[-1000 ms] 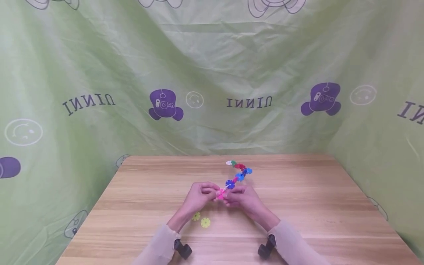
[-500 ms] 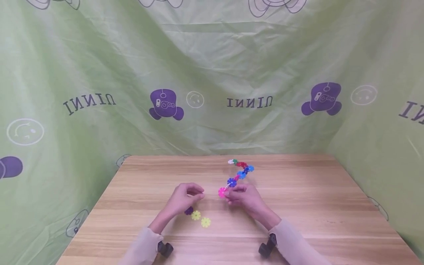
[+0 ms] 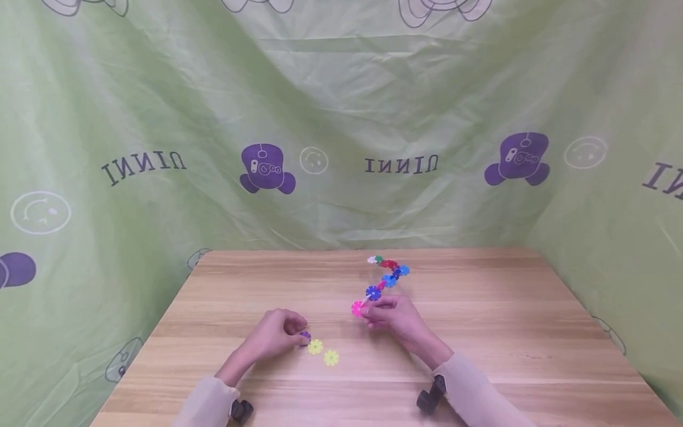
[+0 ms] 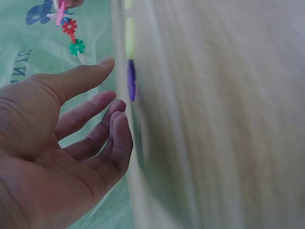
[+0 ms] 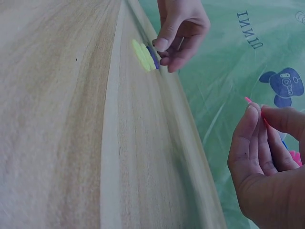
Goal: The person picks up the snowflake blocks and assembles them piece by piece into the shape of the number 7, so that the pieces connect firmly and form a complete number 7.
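My right hand (image 3: 393, 317) pinches the lower end of a chain of interlocking snowflake discs, held up over the table. At that end are a pink disc (image 3: 357, 309) and a dark blue disc (image 3: 373, 293); light blue, red, green and white ones curve upward beyond. My left hand (image 3: 274, 333) reaches over a purple snowflake disc (image 3: 305, 338) lying flat. In the left wrist view, its thumb and curved fingers stand apart, close to the purple disc (image 4: 131, 80) without visible contact. Two yellow snowflake discs (image 3: 315, 347) lie beside the purple one.
The wooden table (image 3: 480, 332) carries the loose discs near its front middle. A green printed cloth (image 3: 341, 107) hangs behind it and along both sides. Dark cameras (image 3: 427, 402) are strapped to both wrists.
My left hand has let go of the pink disc and moved left and toward me, to the purple disc. My right hand stays nearly still with the chain, which has risen slightly.
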`<act>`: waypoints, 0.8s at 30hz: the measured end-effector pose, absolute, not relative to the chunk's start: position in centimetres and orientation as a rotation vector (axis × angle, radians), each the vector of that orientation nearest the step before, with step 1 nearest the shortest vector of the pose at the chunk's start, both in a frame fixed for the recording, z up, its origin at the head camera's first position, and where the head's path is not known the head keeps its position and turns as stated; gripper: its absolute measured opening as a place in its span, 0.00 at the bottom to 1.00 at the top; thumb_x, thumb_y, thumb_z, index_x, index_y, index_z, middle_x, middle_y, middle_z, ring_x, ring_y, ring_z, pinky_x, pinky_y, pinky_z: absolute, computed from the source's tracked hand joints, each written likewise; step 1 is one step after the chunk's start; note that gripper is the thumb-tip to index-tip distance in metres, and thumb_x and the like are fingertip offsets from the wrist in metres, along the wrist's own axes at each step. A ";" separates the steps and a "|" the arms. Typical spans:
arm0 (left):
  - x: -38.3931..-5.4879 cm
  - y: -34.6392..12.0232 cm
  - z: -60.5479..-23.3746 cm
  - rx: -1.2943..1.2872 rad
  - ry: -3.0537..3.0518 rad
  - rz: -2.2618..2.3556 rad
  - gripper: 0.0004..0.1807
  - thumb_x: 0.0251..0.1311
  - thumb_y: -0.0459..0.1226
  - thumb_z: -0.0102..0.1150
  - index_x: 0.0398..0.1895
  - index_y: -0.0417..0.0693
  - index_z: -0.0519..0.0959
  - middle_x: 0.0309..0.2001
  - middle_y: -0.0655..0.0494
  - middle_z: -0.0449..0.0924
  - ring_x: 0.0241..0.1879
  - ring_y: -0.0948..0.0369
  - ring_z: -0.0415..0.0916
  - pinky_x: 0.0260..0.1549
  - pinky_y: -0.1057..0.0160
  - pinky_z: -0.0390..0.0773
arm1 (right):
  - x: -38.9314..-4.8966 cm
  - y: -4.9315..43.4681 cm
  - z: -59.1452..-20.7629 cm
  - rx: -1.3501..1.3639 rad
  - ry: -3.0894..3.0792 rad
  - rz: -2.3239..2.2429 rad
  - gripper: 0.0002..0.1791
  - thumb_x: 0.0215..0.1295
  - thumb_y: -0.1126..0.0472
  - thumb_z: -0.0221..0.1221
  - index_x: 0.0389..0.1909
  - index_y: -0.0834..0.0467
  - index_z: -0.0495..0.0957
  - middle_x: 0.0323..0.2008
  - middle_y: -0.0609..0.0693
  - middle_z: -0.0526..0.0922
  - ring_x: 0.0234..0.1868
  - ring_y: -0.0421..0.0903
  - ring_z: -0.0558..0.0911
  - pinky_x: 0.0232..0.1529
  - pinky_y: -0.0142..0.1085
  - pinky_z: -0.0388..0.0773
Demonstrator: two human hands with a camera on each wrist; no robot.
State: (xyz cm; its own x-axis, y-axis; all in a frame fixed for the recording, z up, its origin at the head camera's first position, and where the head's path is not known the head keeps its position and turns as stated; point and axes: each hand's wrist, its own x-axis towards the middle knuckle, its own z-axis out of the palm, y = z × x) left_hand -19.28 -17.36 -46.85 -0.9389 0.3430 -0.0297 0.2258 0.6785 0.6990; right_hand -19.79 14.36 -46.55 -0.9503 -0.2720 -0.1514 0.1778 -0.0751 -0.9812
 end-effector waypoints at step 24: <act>-19.9 -17.7 -47.3 0.545 2.693 1.012 0.10 0.55 0.35 0.78 0.38 0.48 0.85 0.32 0.59 0.82 0.33 0.64 0.76 0.34 0.70 0.77 | -19.8 14.7 -46.7 -0.086 1.896 -2.112 0.13 0.70 0.67 0.66 0.50 0.72 0.83 0.38 0.52 0.93 0.40 0.46 0.91 0.45 0.35 0.90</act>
State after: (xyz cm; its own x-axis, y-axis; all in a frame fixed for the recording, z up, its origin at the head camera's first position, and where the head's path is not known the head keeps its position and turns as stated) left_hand -19.85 -17.72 -47.33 -0.9088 0.4117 -0.0679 0.2652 0.6954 0.6678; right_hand -19.84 14.66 -46.67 -0.9530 -0.2607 -0.1546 0.1817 -0.0832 -0.9798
